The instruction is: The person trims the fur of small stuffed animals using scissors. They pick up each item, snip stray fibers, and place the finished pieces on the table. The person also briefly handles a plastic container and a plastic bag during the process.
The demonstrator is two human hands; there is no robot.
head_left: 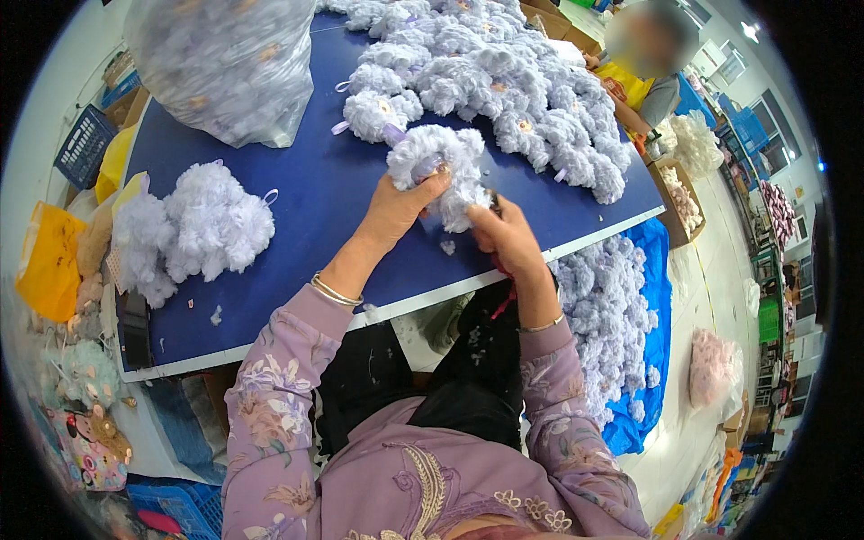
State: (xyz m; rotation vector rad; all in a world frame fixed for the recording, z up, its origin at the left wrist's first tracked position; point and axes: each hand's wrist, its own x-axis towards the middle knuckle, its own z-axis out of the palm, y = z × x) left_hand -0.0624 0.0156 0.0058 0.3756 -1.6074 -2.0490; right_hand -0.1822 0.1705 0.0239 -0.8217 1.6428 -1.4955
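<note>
My left hand (399, 209) grips a fluffy pale lilac plush piece (441, 162) from below, over the blue table (315, 207). My right hand (504, 236) holds the same piece at its lower right, fingers closed; something small and dark sits at its fingertips, too hidden to tell what. A red cord hangs below my right wrist. Behind the piece lies a big heap of the same lilac plush pieces (504, 81) with ribbon loops. A smaller pile (193, 229) rests at the table's left.
A clear plastic bag of plush pieces (225, 63) stands at the back left. More pieces lie on a blue sheet (612, 324) right of the table. Another person (643, 76) sits at the far right corner. Crates and bags crowd the left floor.
</note>
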